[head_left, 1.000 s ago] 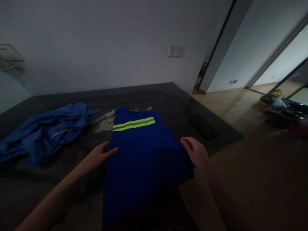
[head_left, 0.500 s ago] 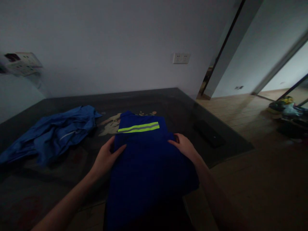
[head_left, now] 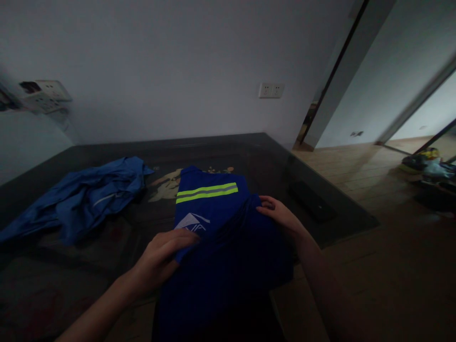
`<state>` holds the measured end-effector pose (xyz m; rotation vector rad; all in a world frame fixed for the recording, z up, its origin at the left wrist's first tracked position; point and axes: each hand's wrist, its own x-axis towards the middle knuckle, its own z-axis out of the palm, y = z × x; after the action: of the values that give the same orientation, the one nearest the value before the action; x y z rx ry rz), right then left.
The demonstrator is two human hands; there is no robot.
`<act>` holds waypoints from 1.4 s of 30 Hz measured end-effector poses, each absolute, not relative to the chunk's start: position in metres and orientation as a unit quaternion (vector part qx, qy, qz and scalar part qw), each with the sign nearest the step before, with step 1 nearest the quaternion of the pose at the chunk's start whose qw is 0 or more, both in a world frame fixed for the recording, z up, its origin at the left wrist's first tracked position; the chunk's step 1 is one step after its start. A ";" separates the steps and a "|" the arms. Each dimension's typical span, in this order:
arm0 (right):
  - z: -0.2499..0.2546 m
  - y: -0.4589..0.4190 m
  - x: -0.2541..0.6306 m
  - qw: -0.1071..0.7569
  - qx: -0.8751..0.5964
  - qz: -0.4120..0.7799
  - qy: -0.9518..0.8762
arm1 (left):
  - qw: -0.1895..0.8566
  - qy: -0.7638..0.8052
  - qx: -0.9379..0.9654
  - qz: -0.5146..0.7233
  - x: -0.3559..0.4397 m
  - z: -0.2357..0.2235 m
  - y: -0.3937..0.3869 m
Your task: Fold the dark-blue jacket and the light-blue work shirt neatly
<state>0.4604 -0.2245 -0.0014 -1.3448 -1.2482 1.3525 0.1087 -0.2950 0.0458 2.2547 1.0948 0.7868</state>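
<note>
Left hand (head_left: 160,256): fingers bent over the edge of the blue garment (head_left: 228,275), just left of centre in the frame's lower half, apparently grasping it; the contact beneath is hidden
Right hand (head_left: 281,216): fingers pinching the same garment at a raised corner, right of centre; so slight a hold probably leaves the cloth free to hang without bunching
Cloth edge: runs on a slant between the hands; a hold at each end likely keeps the upper layer clear of the one beneath
White emblem (head_left: 192,222): just beyond the left fingers and partly covered by them
Blue garment: from centre to the bottom of the frame, its near part lost in shadow; the far part lies flat, presumably so that the support bears its weight
Reflective band (head_left: 206,192): yellow-green and grey, straight across the flat far part
Surface (head_left: 270,152): dark and broad, under both garments
Second garment (head_left: 103,190): crumpled at the left of the frame, apart from the first, which leaves the hands room
Dark oblong object (head_left: 311,202): on the surface at right, clear of the cloth
Wall socket (head_left: 271,90): upper right of centre, behind everything handled
</note>
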 end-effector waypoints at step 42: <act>0.168 -0.231 0.441 0.602 -0.437 0.113 -0.658 | 0.281 0.437 0.602 0.606 0.114 0.149 -0.242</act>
<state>0.4414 -0.2308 0.1677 -1.0126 -1.5250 0.2625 0.1140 -0.2424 0.1488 1.6124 1.1721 1.6252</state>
